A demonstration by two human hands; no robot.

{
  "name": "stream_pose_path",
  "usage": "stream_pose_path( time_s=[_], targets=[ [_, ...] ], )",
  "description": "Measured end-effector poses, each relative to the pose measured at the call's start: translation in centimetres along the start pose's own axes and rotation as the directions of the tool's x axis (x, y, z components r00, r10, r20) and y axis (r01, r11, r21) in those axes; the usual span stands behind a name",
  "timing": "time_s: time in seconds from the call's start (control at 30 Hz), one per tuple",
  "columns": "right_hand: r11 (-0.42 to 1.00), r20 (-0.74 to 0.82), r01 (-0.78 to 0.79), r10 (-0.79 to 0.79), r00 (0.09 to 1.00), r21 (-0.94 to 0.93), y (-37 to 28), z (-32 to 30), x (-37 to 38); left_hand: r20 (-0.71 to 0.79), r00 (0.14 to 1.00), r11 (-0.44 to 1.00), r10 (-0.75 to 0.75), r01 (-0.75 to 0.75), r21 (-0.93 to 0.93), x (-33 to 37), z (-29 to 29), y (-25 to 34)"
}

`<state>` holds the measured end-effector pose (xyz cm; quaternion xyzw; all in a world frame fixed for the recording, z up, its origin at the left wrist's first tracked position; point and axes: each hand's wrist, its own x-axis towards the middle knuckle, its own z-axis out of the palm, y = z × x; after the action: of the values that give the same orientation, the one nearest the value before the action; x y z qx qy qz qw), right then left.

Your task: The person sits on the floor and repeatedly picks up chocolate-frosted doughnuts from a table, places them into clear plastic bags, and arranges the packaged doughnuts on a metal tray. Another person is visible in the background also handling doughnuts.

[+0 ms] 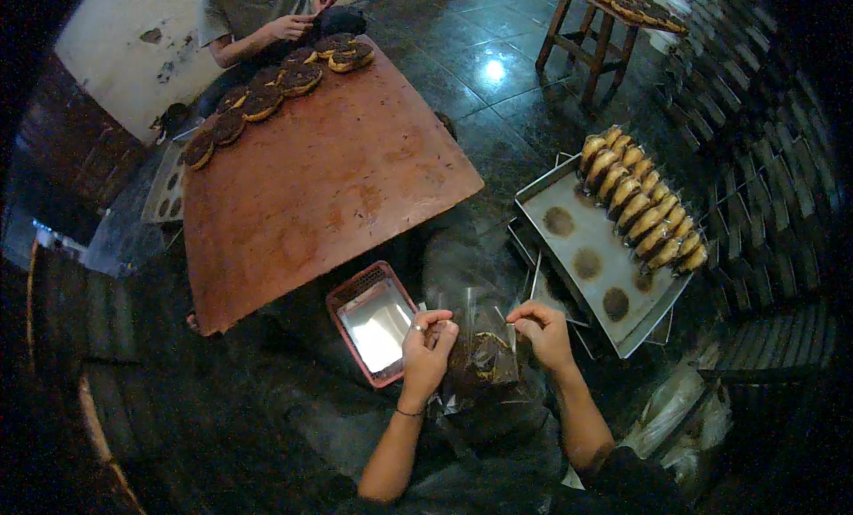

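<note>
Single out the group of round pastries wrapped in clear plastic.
The rows on the metal tray; the table group and stool group show no wrapping.

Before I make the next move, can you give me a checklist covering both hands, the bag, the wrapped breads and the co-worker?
1. Left hand on the clear bag: ok, fingers pinched at its left side.
2. Right hand on the bag: ok, fingers pinched at its right side.
3. Bag contents seated: cannot tell, too dim and blurred.
4. Left hand free of the red basket: cannot tell, they overlap in view.
5. Wrapped breads lined up: ok, in rows along the tray's right side.
6. Co-worker's hands away: ok, beyond the table's far end.
</note>
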<state>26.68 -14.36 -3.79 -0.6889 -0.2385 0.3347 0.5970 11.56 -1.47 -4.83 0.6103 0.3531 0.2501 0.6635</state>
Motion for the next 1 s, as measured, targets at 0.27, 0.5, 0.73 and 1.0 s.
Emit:
stream_pose_path(
  time_s=[0.27, 0.5, 0.73, 1.0],
  targets=[
    [0.88, 0.134, -0.312, 0.282, 0.95, 0.359, -1.3, 0.9, -0.8, 0.184, 0.946, 0.855, -0.268, 0.322, -0.406, -1.5, -1.6, 1.2],
    [0.978, 0.099, 0.208, -0.205, 0.974, -0.02, -5.5, -0.1, -0.5, -0.066, 0.976, 0.976, 0.209, -0.213, -0.048, -1.7, -2.7, 3.9],
    [0.779, -0.218, 0.285, -0.469, 0.856, -0.558, 1.2, 2.8, -3.1, -0.358, 0.915, 0.969, 0.184, -0.108, 0.222, -3.2, 0.3, 0.4],
    [0.95, -0.266, 0.067, -0.152, 0.952, -0.304, 3.6, 3.6, -3.4, -0.371, 0.92, 0.984, -0.123, 0.064, -0.167, -3.1, 0.6, -1.3]
  ],
)
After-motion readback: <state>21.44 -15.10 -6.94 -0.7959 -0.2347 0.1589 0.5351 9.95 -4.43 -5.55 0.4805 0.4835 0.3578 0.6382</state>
